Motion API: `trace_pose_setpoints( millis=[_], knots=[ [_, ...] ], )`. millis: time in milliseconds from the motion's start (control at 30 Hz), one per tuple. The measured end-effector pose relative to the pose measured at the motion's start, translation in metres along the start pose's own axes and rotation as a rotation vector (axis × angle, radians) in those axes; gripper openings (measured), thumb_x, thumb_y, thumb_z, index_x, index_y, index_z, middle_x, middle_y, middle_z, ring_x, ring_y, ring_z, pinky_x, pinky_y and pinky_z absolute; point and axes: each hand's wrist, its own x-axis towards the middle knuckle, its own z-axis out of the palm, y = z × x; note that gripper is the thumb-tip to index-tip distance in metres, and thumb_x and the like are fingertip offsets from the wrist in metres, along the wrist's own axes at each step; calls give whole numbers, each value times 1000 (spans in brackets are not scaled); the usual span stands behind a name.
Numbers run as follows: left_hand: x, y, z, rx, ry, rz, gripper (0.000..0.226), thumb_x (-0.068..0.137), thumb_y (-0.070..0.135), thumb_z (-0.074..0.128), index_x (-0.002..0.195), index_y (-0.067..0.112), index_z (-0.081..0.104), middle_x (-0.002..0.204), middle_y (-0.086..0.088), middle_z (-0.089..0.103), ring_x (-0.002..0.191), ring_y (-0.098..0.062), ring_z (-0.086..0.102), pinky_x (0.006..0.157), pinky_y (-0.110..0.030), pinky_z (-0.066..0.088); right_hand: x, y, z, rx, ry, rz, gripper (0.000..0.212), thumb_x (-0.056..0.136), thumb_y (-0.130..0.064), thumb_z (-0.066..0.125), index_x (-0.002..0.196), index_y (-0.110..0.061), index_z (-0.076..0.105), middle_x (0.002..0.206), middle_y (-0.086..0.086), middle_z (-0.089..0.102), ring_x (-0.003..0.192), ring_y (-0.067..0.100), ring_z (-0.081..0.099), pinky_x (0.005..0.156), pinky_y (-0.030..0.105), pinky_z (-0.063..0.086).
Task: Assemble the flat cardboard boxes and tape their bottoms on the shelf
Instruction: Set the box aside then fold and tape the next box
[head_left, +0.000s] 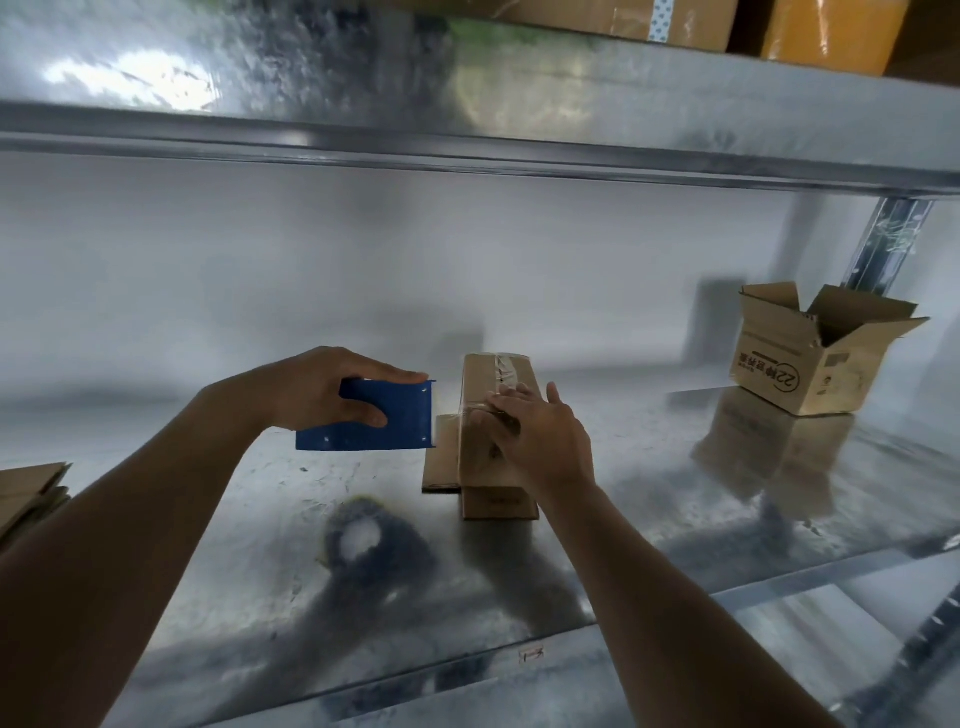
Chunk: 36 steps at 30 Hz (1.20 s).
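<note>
A small cardboard box (475, 384) stands bottom-up in the middle of the metal shelf (597, 519), with clear tape running over its upturned bottom and down its near side. My right hand (540, 436) lies flat on top of the box, fingers straight, pressing the tape down. Just left of the box, my left hand (332, 389) grips a blue tape dispenser (374, 423), its right edge close to the box's left side. A flap of the box sticks out at the lower left.
An assembled open box (810, 358) with printed lettering stands at the right of the shelf beside the steel upright (524, 244). Flat cardboard blanks (31, 491) lie at the far left edge. Taped parcels (831, 36) sit on the shelf above.
</note>
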Motion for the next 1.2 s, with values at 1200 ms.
trace_pose_setpoints(
  millis=[1200],
  knots=[
    [29,8,80,616,378,-265,60,103,36,61,153,55,34,118,5,68,94,-17,66,79,-30,56,13,-26,53,-203,370,57,51,102,-60,51,120,-15,68,121,12,69,108,33,63,94,44,55]
  ],
)
